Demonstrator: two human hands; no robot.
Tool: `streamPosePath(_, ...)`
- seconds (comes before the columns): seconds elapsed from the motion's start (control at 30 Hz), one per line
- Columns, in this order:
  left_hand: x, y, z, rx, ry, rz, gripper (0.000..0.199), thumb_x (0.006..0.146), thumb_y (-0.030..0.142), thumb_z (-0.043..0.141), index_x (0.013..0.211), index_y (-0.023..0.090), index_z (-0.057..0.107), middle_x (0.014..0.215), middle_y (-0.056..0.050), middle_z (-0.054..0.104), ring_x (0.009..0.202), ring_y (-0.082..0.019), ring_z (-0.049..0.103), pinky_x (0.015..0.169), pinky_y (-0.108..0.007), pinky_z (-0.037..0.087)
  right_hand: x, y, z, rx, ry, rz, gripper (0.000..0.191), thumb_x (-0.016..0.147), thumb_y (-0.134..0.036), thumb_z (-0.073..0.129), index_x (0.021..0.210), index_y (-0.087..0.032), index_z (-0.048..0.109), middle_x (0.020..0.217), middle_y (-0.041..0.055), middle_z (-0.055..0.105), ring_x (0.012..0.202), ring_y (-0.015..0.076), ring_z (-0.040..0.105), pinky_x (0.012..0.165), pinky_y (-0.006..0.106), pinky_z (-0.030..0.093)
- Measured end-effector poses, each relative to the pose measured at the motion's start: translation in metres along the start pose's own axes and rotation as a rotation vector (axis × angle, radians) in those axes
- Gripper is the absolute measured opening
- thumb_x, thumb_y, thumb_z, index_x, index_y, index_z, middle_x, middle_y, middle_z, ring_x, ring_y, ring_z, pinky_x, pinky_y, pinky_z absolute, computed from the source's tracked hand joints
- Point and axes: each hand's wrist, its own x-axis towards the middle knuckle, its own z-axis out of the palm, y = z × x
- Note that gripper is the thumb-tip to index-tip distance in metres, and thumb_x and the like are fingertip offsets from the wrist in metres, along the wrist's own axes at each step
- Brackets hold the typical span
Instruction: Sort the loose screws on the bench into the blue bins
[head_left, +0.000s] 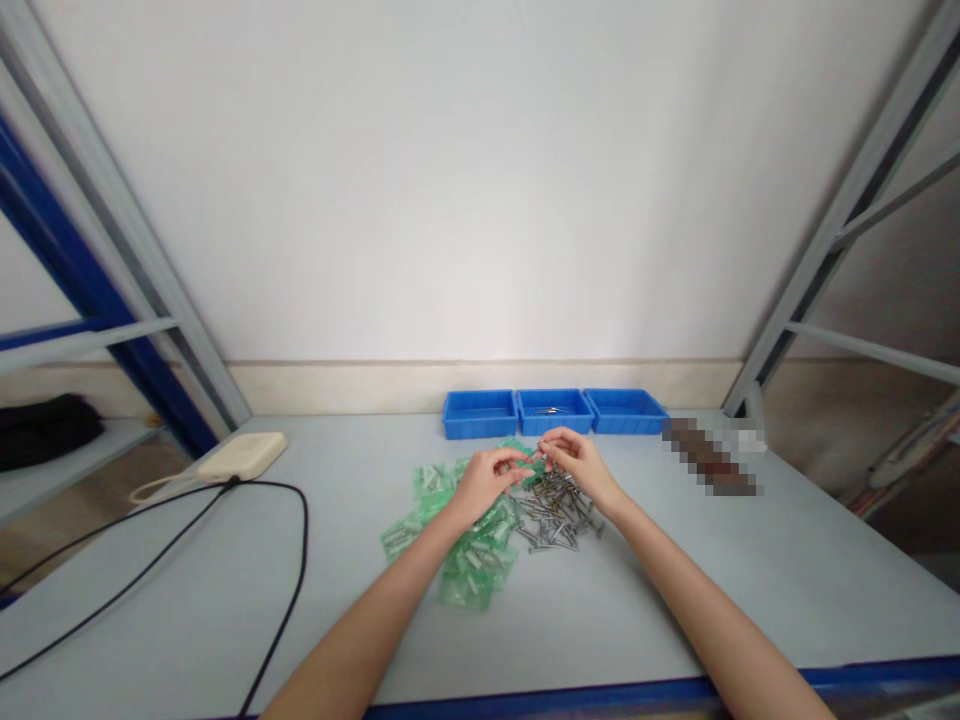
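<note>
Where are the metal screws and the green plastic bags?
Metal screws [559,525]: head view, middle of the pile.
Green plastic bags [476,568]: head view, middle of the heap.

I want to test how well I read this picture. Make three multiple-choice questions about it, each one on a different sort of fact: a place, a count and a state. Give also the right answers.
1. Where do the metal screws lie?
A. Inside a tray
B. On the table, beside the green plastic bags
C. On the floor

2. How many blue trays stand at the far edge of the table?
A. Three
B. Two
C. Four

3. How are the left hand and right hand placed?
A. Far apart
B. Both inside a tray
C. Close together above the screws

1: B, the pile lies on the table, right of the bags.
2: A, three stand side by side.
3: C, the fingers of both hands nearly meet over the pile.
</note>
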Motion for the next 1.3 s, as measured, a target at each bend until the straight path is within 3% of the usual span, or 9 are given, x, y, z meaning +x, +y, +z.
streamPosePath(0.2,-0.001,0.005,-0.002,0.019,0.056,0.06,0.032,0.081,0.04,0.048,0.068,0.014,0.062,0.054,0.001,0.056,0.046,-0.01,0.047,0.049,-0.021,0.037,-0.004,0.001,0.003,-0.141,-0.041,-0.043,0.025,0.075,-0.042,0.058,0.077,-0.017,0.058,0.072,0.0021,0.064,0.061,0.0129,0.055,0.06,0.025,0.045)
streamPosePath(0.37,-0.002,0.006,-0.003,-0.004,0.009,0.01,0.028,0.078,0.041,0.053,0.074,0.014,0.062,0.055,0.001,0.058,0.047,-0.011,0.049,0.049,-0.021,0.038,-0.007,0.002,0.003,-0.271,0.037,-0.088,0.022,0.077,-0.039,0.056,0.075,-0.017,0.058,0.071,0.0013,0.063,0.059,0.0124,0.052,0.058,0.024,0.041)
streamPosePath(0.5,-0.002,0.007,-0.002,0.011,0.019,0.033,0.03,0.08,0.039,0.05,0.065,0.014,0.058,0.053,0.001,0.056,0.046,-0.011,0.048,0.049,-0.021,0.037,-0.007,0.001,0.003,-0.303,0.042,-0.078,0.023,0.078,-0.04,0.055,0.075,-0.017,0.057,0.069,0.0005,0.062,0.058,0.0126,0.051,0.057,0.023,0.039)
streamPosePath(0.77,-0.002,0.007,-0.001,-0.047,0.002,0.02,0.034,0.083,0.041,0.045,0.06,0.016,0.05,0.05,0.002,0.051,0.045,-0.01,0.047,0.048,-0.021,0.037,-0.008,0.0,0.002,-0.489,-0.038,-0.065,0.041,0.085,-0.043,0.042,0.053,-0.018,0.047,0.05,-0.0035,0.046,0.052,0.0114,0.043,0.054,0.023,0.033)
streamPosePath(0.83,-0.001,0.005,0.0,-0.052,0.002,0.02,0.032,0.083,0.041,0.046,0.063,0.016,0.051,0.05,0.003,0.051,0.044,-0.01,0.047,0.048,-0.021,0.037,-0.008,0.002,0.002,-0.485,-0.024,-0.068,0.038,0.085,-0.042,0.043,0.056,-0.017,0.05,0.052,-0.0031,0.048,0.053,0.0116,0.044,0.056,0.023,0.034)
streamPosePath(0.97,0.0,0.002,0.0,-0.068,0.04,0.023,0.026,0.081,0.041,0.05,0.076,0.016,0.054,0.051,0.004,0.052,0.043,-0.01,0.047,0.046,-0.021,0.037,-0.006,0.003,0.001,-0.413,0.019,-0.107,0.02,0.081,-0.035,0.05,0.081,-0.018,0.059,0.067,-0.0012,0.059,0.06,0.0124,0.049,0.059,0.023,0.036)
streamPosePath(1.03,0.0,0.003,0.0,-0.069,0.058,0.031,0.026,0.081,0.041,0.05,0.075,0.016,0.053,0.051,0.004,0.051,0.043,-0.01,0.047,0.046,-0.021,0.037,-0.007,0.002,0.001,-0.395,0.017,-0.123,0.019,0.081,-0.034,0.051,0.082,-0.017,0.059,0.07,-0.0003,0.06,0.062,0.0127,0.05,0.06,0.023,0.037)
streamPosePath(1.2,-0.004,0.011,0.0,-0.061,0.075,0.043,0.033,0.084,0.041,0.044,0.061,0.017,0.047,0.048,0.004,0.048,0.044,-0.01,0.046,0.048,-0.021,0.037,-0.009,-0.003,0.002,-0.498,-0.033,-0.094,0.037,0.086,-0.041,0.042,0.06,-0.017,0.055,0.057,-0.0013,0.053,0.056,0.0128,0.047,0.058,0.024,0.035)
streamPosePath(1.3,-0.004,0.012,0.001,-0.07,0.077,0.039,0.033,0.084,0.04,0.044,0.061,0.017,0.047,0.046,0.005,0.045,0.044,-0.01,0.045,0.048,-0.021,0.037,-0.009,-0.002,0.003,-0.522,-0.046,-0.09,0.041,0.086,-0.043,0.039,0.058,-0.017,0.054,0.054,-0.0017,0.051,0.055,0.0127,0.046,0.056,0.023,0.034)
